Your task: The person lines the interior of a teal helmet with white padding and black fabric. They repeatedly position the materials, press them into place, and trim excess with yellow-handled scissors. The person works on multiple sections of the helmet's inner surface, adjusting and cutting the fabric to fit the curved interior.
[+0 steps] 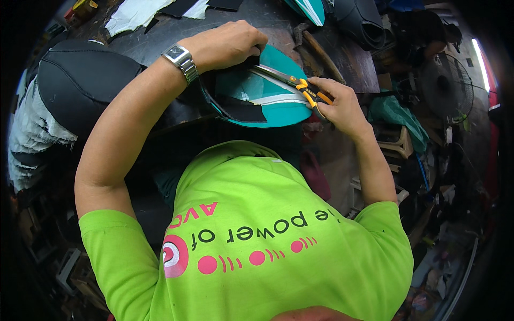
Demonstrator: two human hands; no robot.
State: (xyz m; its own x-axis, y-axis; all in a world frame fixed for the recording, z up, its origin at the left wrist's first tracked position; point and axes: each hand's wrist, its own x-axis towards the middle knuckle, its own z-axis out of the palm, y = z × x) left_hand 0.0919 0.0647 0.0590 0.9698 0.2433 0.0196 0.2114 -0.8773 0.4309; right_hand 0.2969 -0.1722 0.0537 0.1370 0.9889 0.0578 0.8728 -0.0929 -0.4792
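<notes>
A teal rounded panel (pixel 286 115) with white stripes and black edging lies at the near edge of the dark table. My left hand (pixel 229 45), with a metal watch on its wrist, has its fingers curled closed on black material at the panel's far side. What exactly the fingertips grip is partly hidden. In my right hand (pixel 338 102) is a pair of scissors (pixel 306 91) with yellow and black handles. Its blades point left across the panel, tips close to the black material below my left hand.
A wooden-handled hammer (pixel 323 56) lies beyond the panel. Black padded covers (pixel 88 80) are stacked at the left. White fabric scraps (pixel 134 16), another teal piece (pixel 309 10) and a rolled black piece (pixel 361 25) sit farther back. A fan (pixel 445 83) and green plastic bag (pixel 399 115) are at the right.
</notes>
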